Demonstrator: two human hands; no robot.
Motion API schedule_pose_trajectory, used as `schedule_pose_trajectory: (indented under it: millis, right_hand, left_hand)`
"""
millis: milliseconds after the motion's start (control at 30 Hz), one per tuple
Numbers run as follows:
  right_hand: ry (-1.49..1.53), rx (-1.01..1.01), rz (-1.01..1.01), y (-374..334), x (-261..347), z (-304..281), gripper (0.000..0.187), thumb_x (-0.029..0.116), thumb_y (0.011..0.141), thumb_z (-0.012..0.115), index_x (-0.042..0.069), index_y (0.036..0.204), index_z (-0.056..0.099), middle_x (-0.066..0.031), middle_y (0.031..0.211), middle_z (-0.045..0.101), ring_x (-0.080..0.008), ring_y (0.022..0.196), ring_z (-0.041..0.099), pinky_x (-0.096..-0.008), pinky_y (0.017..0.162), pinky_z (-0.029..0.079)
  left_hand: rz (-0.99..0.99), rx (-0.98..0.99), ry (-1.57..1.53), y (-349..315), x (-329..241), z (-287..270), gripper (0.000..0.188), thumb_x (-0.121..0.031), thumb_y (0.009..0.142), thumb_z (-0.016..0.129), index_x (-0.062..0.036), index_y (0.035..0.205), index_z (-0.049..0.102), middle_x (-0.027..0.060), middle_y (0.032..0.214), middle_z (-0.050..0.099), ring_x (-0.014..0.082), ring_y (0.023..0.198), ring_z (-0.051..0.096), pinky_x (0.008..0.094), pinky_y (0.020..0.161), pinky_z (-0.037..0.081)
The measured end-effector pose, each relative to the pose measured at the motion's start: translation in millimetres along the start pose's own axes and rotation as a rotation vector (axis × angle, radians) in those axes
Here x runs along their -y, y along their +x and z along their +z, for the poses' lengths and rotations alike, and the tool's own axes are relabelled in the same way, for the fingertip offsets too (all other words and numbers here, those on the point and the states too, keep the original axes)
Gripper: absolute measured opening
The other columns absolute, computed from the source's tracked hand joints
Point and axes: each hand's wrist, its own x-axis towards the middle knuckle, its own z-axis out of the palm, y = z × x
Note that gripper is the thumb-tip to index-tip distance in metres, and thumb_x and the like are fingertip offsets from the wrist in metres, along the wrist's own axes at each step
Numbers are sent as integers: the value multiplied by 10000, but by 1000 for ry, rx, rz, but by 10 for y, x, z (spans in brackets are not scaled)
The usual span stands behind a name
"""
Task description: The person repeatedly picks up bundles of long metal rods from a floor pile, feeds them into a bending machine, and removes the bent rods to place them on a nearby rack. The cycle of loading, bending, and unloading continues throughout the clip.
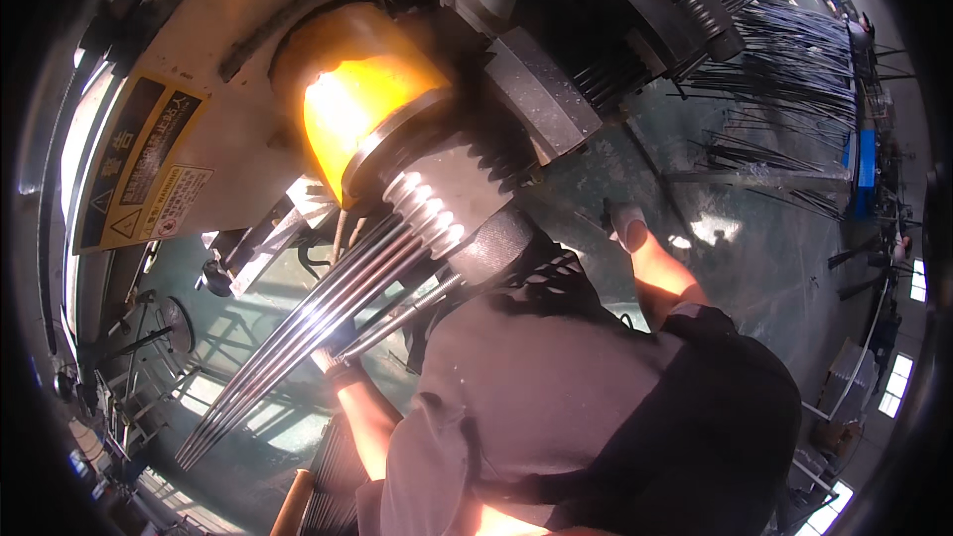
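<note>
Several long shiny metal rods (313, 313) slant down to the left from a ribbed metal block (427, 208) below a yellow rounded machine housing (362, 89). My left hand (330, 355) is at the underside of these rods, beside a shorter pair of darker rods (407, 313). Its fingers are mostly hidden, so its grip does not show. Out to the right, over the floor, is my right hand (625, 222), which seems to be in a grey glove. A small dark shape touches its edge; how its fingers lie cannot be made out.
A second ribbed head (705, 25) and a grey metal block (541, 89) stand farther right. Many thin rods (784, 74) lie on a rack at the far right. A yellow-black warning sign (139, 164) is on the machine panel. More rods (333, 481) lie low beside my left arm.
</note>
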Motion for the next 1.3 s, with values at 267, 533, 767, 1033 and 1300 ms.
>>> schedule_pose_trajectory:
  millis: [267, 533, 767, 1033, 1300]
  right_hand:
    - [71, 92, -238, -160, 726, -85, 393, 356, 985, 730, -14, 1113, 741, -79, 823, 741, -159, 645, 656, -323, 572, 504]
    - [-86, 108, 17, -979, -500, -434, 318, 290, 1014, 625, 57, 802, 669, -64, 689, 643, -165, 572, 582, -341, 492, 430]
    - [-121, 1, -118, -881, -605, -485, 265, 276, 928, 685, 21, 891, 745, -94, 771, 727, -193, 630, 646, -365, 571, 489]
    - [-73, 181, -1113, -1326, 1417, 229, 445, 357, 1014, 672, 77, 1359, 647, -76, 1208, 728, -248, 1032, 695, -386, 883, 573]
    - [1345, 981, -527, -2595, 3013, 535, 275, 274, 1058, 651, 65, 1229, 601, -99, 972, 682, -287, 901, 684, -491, 852, 583]
  left_hand:
    - [131, -110, -474, 220, -1007, -629, 365, -305, 1045, 526, -140, 1353, 633, 81, 1359, 646, 285, 1238, 619, 478, 1056, 494]
    - [380, -249, -294, 350, -1057, -589, 296, -295, 1007, 622, -156, 1252, 713, 83, 1188, 741, 328, 1084, 707, 486, 949, 555]
    - [-527, 192, -2457, -192, -1148, -532, 365, -307, 1069, 494, -57, 1301, 623, 117, 1111, 652, 296, 1030, 610, 454, 954, 516]
    - [-234, -85, -3038, -481, -336, -810, 354, -291, 1097, 426, -39, 1270, 606, 113, 1268, 650, 241, 1186, 616, 460, 1043, 477]
    - [-414, -800, -2435, -672, -41, -1676, 533, -390, 1116, 467, 41, 1413, 569, 183, 1498, 567, 259, 1398, 517, 394, 1102, 472]
